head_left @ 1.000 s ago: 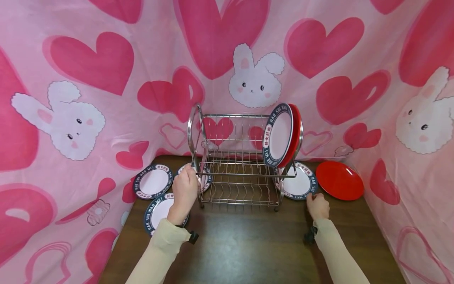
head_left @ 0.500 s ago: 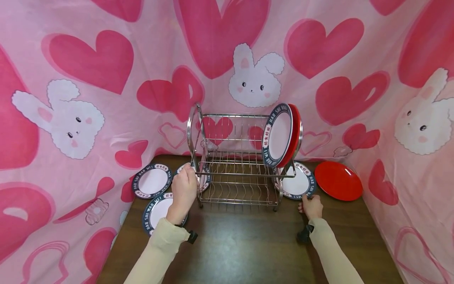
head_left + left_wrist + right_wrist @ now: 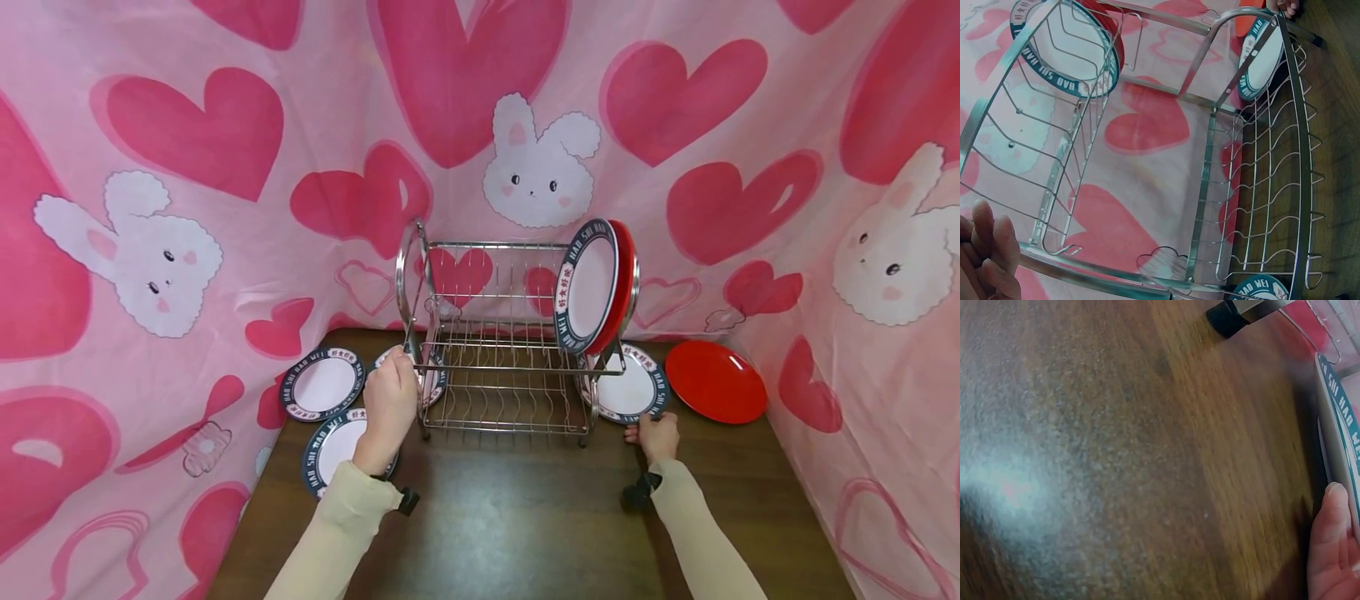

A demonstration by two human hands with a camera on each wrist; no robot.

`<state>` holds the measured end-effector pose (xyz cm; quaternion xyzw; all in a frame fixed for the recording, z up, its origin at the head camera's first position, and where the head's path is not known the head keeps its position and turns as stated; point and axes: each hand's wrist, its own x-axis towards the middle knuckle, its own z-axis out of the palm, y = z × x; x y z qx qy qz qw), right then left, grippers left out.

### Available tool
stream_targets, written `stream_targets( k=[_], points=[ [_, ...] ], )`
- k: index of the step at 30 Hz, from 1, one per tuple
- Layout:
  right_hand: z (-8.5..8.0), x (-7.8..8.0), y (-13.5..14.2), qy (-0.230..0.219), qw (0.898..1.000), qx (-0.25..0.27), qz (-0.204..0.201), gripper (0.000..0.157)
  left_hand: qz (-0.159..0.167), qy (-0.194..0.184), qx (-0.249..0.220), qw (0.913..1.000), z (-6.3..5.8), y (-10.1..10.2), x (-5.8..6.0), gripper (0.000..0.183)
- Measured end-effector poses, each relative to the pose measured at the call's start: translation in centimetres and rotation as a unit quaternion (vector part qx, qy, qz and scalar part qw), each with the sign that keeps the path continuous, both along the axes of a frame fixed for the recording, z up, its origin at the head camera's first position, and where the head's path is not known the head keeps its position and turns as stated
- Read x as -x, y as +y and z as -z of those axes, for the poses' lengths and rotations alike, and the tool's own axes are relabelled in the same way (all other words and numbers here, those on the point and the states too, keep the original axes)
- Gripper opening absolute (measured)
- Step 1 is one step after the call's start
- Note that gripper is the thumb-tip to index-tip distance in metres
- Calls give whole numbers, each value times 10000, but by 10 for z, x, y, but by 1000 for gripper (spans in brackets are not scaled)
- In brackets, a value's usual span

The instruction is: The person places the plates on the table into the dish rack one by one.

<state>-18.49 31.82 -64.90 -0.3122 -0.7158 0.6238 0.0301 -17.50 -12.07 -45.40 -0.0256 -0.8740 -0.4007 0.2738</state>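
Note:
My left hand (image 3: 390, 396) grips the left front corner of the two-tier metal dish rack (image 3: 517, 367); in the left wrist view its curled fingers (image 3: 999, 253) show beside the rack's end. At the right, my right hand (image 3: 656, 437) pinches the near rim of a white plate (image 3: 628, 385) with a dark patterned border, partly under the rack's right end. The right wrist view shows a fingertip (image 3: 1335, 495) against that plate's edge (image 3: 1339, 419). A similar patterned plate (image 3: 590, 287) stands on the upper tier, in front of a red plate (image 3: 624, 292).
Another red plate (image 3: 716, 382) lies flat at the far right. Left of the rack lie patterned plates: one at the back (image 3: 322, 383), one nearer (image 3: 337, 454), and one partly behind my left hand (image 3: 433, 379). A pink heart-print cloth (image 3: 450, 83) surrounds the wooden table (image 3: 517, 517).
My right hand has shifted slightly left along the near rim of the right patterned plate, and its fingers have come into view at the rim. My left hand stays at the rack.

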Motion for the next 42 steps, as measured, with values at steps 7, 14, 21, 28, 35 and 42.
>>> stream_targets(
  k=[7,14,21,28,35,42],
  points=[
    [-1,-2,1,43,10000,-40,59,45,-4,41,-23,10000,0,0,-1,36],
    [-5,-6,1,85,9996,-209,181,42,-34,45,2,10000,-1,0,-2,36],
    [-6,-9,5,126,9989,-365,265,42,-33,60,1,10000,0,0,-2,35],
    [-8,-14,12,158,9991,-339,214,45,52,8,-62,10000,0,-1,-1,36],
    [-14,-25,17,253,9988,-354,219,45,18,-58,-46,10000,1,0,-1,36],
    [-30,-34,20,281,9989,-146,353,46,13,32,-33,10000,0,0,-1,35]
  ],
)
